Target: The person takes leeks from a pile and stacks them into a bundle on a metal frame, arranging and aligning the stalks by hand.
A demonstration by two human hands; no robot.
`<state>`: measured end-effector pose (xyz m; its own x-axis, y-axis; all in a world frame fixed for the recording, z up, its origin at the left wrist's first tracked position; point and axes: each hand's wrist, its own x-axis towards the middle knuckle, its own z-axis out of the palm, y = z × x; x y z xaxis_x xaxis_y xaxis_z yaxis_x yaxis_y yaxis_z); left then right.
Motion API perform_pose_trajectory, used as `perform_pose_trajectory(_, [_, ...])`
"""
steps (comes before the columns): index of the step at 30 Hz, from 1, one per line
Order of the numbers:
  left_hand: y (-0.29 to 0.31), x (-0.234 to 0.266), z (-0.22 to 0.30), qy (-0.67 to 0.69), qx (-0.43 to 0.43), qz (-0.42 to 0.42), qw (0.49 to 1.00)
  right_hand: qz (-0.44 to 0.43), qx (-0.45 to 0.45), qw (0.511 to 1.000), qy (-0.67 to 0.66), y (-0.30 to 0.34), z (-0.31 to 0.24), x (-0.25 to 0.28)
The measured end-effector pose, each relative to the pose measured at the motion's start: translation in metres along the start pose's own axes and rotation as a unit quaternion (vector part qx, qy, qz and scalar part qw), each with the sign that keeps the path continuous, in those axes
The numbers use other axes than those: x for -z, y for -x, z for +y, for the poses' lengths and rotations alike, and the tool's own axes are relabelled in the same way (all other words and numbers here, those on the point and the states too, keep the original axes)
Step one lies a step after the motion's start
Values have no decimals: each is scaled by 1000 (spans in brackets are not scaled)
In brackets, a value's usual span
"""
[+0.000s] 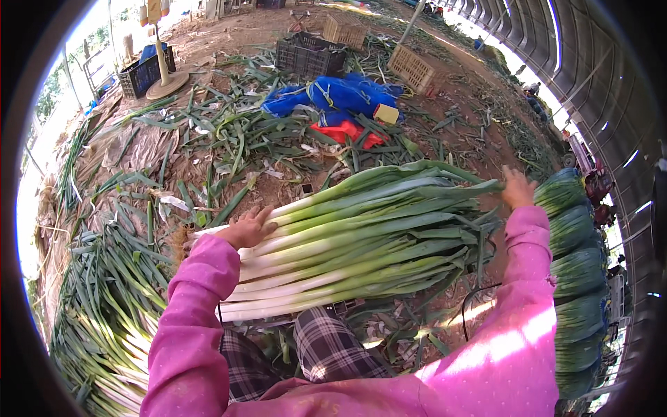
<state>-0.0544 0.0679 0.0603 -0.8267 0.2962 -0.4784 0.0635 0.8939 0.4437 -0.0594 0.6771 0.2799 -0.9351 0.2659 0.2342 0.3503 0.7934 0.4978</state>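
A wide layer of leeks lies in front of me above my knees, white stems to the left and green leaves to the right. My left hand rests on the white stems near the root end, its fingers stretched out and apart. At the far right end, my right hand is beside the leaf tips, touching the end of the topmost leaf, with its fingers spread. Some brown roots show just left of my left hand. What lies under the leek layer is mostly hidden.
A pile of loose leeks lies at left. Bundled leeks are stacked at right. Beyond are blue netting, a red cloth, a black crate, a tan crate and a round-based stand. Leaf scraps litter the soil.
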Motion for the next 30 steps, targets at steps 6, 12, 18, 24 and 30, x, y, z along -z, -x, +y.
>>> perform_pose_trajectory(6, [-2, 2, -6, -14, -8, 11, 1000, 0, -38, 999, 17, 11, 8, 49])
perform_pose_trajectory(12, [12, -6, -20, -20, 16, 56, 998, 22, 396, 883, -251, 113, -243, 89])
perform_pose_trajectory(18, [89, -36, -79, -37, 23, 144, 989, -103, 377, 906, -164, 157, -287, 70])
perform_pose_trajectory(24, [107, -57, -86, -17, 57, 238, 970, -115, 382, 907, -134, 156, -301, 80])
perform_pose_trajectory(30, [119, -77, -93, 29, 67, 294, 953, -102, 380, 909, -135, 163, -307, 72])
